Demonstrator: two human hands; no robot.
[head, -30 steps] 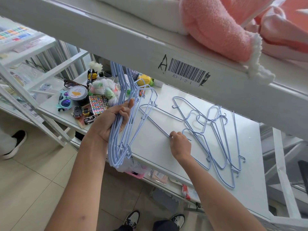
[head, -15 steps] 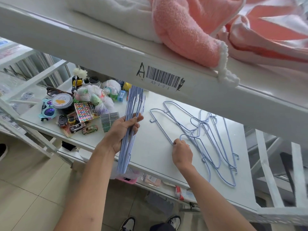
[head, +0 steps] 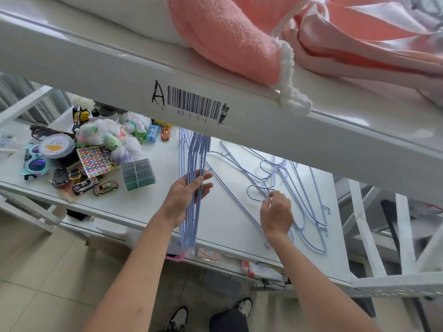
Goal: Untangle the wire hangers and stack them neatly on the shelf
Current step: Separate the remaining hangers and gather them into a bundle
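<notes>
Your left hand (head: pixel 184 200) is closed around a gathered bundle of pale blue wire hangers (head: pixel 191 188), thumb on the near side and fingers wrapped across the front; the wires lie too tight together to count, and the bundle stands on edge, its top hidden behind the upper shelf rail (head: pixel 239 130), its lower end hanging past the front lip of the white shelf (head: pixel 230 226). Your right hand (head: pixel 275 214) pinches one wire of the loose hangers (head: pixel 282 183) between thumb and fingertips, just below a hook loop. That tangle lies flat on the right half of the shelf, overlapping; the count is not readable, several at least, with three small hook ends showing at its right edge. Left half of the shelf: four toy cars (head: pixel 84 184) in a cluster near the front, a fifth (head: pixel 166 133) further back; one sticker sheet (head: pixel 97 160); one round tin (head: pixel 56 148); one pair of blue sunglasses (head: pixel 34 164); one block of dark packets (head: pixel 137 173). A barcode label (head: pixel 193 107) marked A sits on the rail. Pink fleece (head: pixel 230 39) lies on the upper shelf. Two shoes (head: pixel 178 318) show on the tile floor.
</notes>
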